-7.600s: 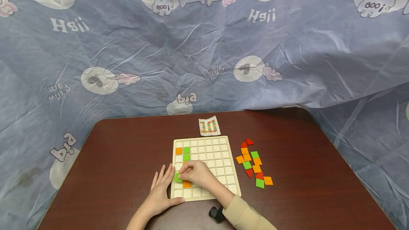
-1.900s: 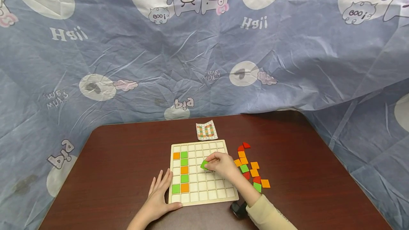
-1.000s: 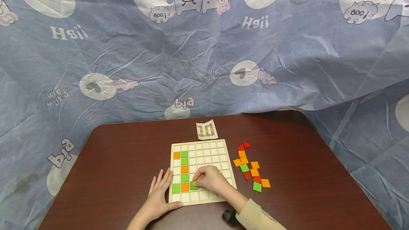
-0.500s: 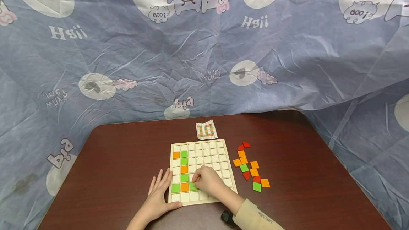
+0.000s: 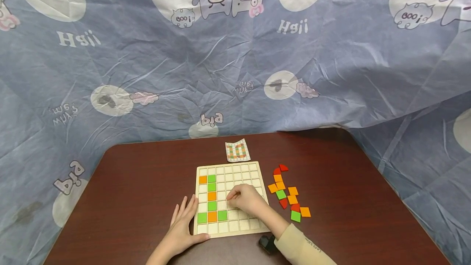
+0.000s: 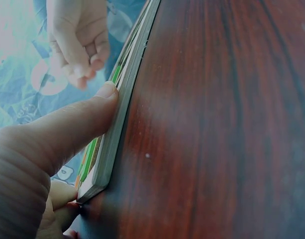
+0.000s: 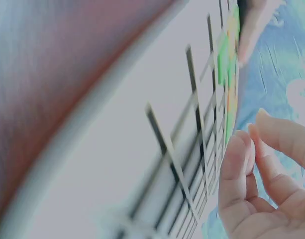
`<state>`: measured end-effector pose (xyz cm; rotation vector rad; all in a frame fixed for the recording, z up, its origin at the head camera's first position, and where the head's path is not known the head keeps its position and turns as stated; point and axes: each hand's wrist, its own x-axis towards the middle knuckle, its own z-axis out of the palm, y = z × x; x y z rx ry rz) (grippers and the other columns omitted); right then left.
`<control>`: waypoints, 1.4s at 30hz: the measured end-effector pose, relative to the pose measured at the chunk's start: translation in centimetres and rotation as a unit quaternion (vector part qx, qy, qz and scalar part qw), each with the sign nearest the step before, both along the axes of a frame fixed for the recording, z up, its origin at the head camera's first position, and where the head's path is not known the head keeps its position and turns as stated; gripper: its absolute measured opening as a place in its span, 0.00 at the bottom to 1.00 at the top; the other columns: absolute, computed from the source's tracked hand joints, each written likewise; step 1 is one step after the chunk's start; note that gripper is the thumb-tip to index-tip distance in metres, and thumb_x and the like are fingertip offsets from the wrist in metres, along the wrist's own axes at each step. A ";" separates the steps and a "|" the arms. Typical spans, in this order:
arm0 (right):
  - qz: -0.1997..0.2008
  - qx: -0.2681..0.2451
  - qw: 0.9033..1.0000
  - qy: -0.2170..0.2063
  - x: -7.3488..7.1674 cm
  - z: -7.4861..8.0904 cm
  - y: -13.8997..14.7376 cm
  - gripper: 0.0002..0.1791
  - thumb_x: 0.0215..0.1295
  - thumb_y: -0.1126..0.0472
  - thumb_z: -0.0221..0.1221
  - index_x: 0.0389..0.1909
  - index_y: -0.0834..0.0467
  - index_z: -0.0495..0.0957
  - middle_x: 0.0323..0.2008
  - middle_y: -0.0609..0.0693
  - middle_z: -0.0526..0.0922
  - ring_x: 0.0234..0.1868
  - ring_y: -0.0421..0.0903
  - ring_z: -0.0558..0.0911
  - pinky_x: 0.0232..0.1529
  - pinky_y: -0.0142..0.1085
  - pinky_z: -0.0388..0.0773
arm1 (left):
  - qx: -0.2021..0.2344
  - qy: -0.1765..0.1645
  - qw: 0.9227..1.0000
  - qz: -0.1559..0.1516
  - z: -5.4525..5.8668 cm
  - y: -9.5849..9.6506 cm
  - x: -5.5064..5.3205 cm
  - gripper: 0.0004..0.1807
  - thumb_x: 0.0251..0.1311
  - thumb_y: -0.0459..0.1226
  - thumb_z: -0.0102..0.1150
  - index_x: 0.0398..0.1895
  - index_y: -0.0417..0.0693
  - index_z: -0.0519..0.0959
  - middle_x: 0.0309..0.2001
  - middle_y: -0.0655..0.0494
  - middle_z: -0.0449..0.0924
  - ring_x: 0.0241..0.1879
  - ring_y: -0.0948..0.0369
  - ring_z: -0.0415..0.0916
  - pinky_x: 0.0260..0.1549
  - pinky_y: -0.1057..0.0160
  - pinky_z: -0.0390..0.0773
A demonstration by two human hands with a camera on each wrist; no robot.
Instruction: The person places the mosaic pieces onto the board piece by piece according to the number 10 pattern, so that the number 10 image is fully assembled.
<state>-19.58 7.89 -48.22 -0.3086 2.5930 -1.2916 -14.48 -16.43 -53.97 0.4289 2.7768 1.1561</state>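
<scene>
A pale wooden grid board [image 5: 234, 225] lies on the table, with orange and green square tiles in its left columns. My left hand [image 5: 180, 226] rests at its near left corner, fingers spread straight along the left side and thumb on the front edge; the left wrist view shows the thumb [image 6: 87, 117] against the rim. Over the middle cells hovers my right hand [image 5: 247, 200], fingers loosely bent. Nothing shows between its fingertips in the right wrist view, where the hand [image 7: 264, 174] is beside the grid. Just left and below it, a green tile [image 5: 222, 215] sits in a cell.
Right of the board lie loose pieces: orange squares [image 5: 292, 200], green squares [image 5: 295, 216] and red quarter-round pieces [image 5: 283, 203]. A printed pattern card [image 5: 237, 150] lies behind the board. A black object [image 5: 266, 243] is by the right sleeve. A patterned cloth [image 5: 235, 52] hangs behind the table.
The right hand brought a green tile from the loose pieces into the third column, let it go and lifted away up and right. Earlier, another green tile went into the first column.
</scene>
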 end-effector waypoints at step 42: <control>-0.312 0.017 0.949 -0.030 -7.4 -2.0 14.3 0.16 0.67 0.59 0.62 0.47 0.67 0.82 0.51 0.67 0.81 0.52 0.63 0.75 0.57 0.55 0.71 | -0.003 -0.010 1.000 -0.005 -0.4 -0.2 -0.1 0.64 0.40 0.57 0.77 0.77 0.39 0.53 0.78 0.43 0.47 0.78 0.41 0.36 0.61 0.81 0.14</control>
